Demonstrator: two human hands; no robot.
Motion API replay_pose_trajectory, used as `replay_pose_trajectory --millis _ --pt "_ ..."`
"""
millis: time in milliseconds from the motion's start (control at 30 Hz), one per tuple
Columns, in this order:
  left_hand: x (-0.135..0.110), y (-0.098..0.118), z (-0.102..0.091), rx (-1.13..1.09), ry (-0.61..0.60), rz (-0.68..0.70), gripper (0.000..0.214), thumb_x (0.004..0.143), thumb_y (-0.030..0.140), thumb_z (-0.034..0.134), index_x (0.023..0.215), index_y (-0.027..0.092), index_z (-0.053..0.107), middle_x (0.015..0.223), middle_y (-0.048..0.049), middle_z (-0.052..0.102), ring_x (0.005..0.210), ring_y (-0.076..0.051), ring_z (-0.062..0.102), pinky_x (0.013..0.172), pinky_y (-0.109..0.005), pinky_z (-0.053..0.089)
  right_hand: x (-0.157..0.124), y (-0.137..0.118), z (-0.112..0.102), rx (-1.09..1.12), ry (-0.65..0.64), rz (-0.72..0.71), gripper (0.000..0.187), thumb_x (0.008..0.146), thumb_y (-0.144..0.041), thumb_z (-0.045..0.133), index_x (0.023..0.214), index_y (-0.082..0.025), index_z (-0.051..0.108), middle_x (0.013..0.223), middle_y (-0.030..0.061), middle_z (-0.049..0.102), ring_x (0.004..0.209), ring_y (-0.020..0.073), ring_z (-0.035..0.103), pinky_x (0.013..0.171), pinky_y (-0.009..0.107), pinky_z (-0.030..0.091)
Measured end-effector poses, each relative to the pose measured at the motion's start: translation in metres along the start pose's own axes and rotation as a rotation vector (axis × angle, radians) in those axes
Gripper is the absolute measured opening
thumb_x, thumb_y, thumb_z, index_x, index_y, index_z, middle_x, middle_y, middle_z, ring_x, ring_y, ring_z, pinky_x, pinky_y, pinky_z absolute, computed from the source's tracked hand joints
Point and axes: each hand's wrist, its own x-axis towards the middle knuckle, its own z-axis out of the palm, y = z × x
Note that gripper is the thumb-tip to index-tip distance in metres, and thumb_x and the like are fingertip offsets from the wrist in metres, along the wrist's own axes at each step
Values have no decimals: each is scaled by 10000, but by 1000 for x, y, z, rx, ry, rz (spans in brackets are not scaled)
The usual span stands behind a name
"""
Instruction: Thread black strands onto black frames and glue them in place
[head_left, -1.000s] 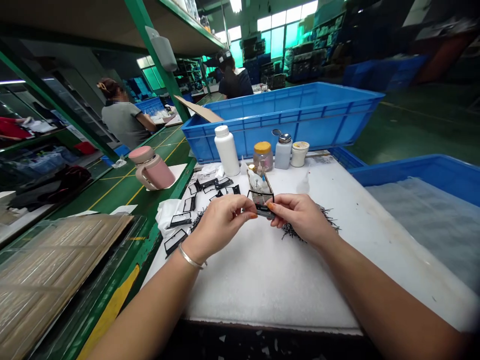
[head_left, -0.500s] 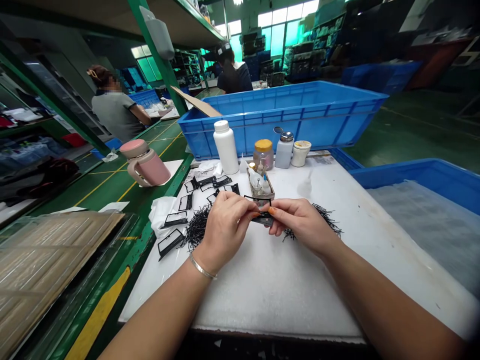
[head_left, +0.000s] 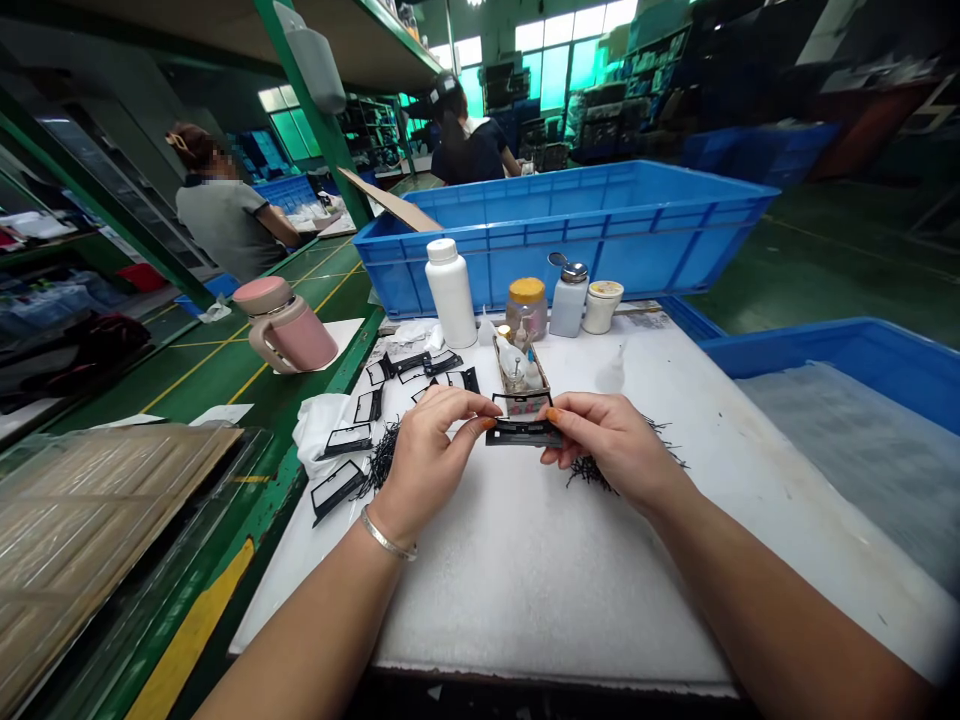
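Observation:
My left hand and my right hand both pinch the ends of a thin black rectangular plastic frame, held just above a white foam-covered bench. A tangle of fine black strips lies beside my left hand, and a second tangle lies under my right hand. Further left are several similar black frames, including one near the bench edge. A white tissue lies beside them. A small tray of tiny bottles stands just behind my hands.
A large blue crate stands behind the bench, with a white bottle, a yellow-lidded jar and a pump dispenser before it. A pink mug stands left. Co-workers sit beyond, and a blue bin stands right.
The black frame now lies flatter and lower between my hands. My left hand has shifted left, away from the right. The view has tilted slightly.

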Motion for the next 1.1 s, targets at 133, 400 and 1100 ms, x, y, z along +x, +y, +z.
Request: replay_pose_trajectory --millis 133,400,1100 --pt "-2 1 3 -15 -41 20 152 886 87 579 897 204 675 860 1 654 848 -141 576 768 -261 435 -1 -1 2 49 3 3 230 862 -377 615 856 -152 659 786 45 695 682 145 697 526 167 511" --pt "-2 1 11 -19 -63 41 118 895 107 584 888 192 666 836 3 653 806 -125 582 733 -246 435 -1 2 4 214 -23 59 236 866 -347 629 1009 -161 652 1001 76 710 788 164 718 540 155 530" --pt "-2 4 11 136 -50 109 54 896 170 615 870 201 651 836 4 678 811 -155 567 752 -297 423 -5 -3 11 85 -19 16 254 836 -294 650 1025 -123 644 1010 91 691 794 177 714 571 200 532"
